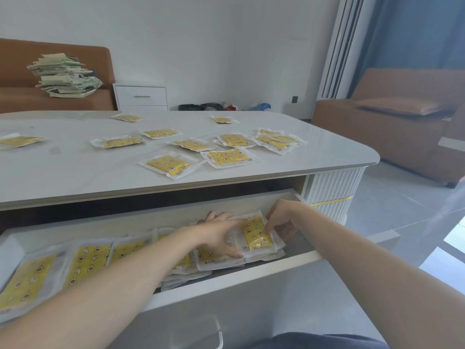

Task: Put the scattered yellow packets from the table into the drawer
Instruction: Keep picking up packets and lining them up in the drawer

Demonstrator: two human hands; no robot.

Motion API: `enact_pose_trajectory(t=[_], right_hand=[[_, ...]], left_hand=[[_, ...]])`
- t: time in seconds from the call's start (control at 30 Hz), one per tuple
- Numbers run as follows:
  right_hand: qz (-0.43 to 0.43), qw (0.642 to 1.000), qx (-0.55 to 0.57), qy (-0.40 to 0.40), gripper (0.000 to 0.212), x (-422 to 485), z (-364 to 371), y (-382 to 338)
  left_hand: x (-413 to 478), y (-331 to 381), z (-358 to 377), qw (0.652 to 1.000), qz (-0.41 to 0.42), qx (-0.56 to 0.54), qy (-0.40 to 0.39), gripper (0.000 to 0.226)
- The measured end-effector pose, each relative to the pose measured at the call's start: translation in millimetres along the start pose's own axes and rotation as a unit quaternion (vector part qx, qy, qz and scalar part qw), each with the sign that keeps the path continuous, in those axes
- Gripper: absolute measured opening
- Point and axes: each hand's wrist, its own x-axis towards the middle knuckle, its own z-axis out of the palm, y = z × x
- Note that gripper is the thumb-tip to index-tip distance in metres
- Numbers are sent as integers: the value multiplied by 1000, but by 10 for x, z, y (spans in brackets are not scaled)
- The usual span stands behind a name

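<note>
The left grip [221, 235] clasps and the right grip [281, 221] pinches a yellow packet [256, 235] atop the stack at the right end of the drawer [239, 278], best pressed flat and square so the scattered packets [172, 166] on the bench [75, 172] will fit.

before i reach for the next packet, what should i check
1. Yellow packet inside the drawer: ok, on the right-end pile.
2. Left hand free: not ok, it grips that packet.
3. Right hand free: not ok, it pinches the packet's right edge.
4. Drawer open: ok.
5. Table cleared: not ok, scattered packets lie on it.
</note>
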Motion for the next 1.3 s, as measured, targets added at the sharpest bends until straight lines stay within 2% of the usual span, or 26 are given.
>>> enact_pose_trajectory(t=[0.17,0.23,0.33,0.53,0.93,1.07,1.2,1.3], right_hand=[[38,999,-32,-8,37,-11,-52,45],[53,998,0,-29,35,4,-40,52],[41,998,27,-47,35,29,-3,22],[36,999,-21,-31,35,55,-1,40],[37,998,-1,-52,37,59,49,41],[18,999,-38,-20,34,-5,44,28],[-39,993,-80,83,32,27,49,17],[-93,974,-156,137,33,-22,65,17]], left_hand=[[-2,11,40,998,18,53,-38,76],[-6,20,44,998,19,56,-38,75],[-4,8,60,998,22,59,-31,76],[-1,34,66,998,32,47,-8,76],[-14,74,50,998,30,47,-9,75],[-18,69,45,999,31,40,-6,75],[-28,36,-12,1000,18,20,5,72],[-115,24,-117,1000,-5,16,20,64]])
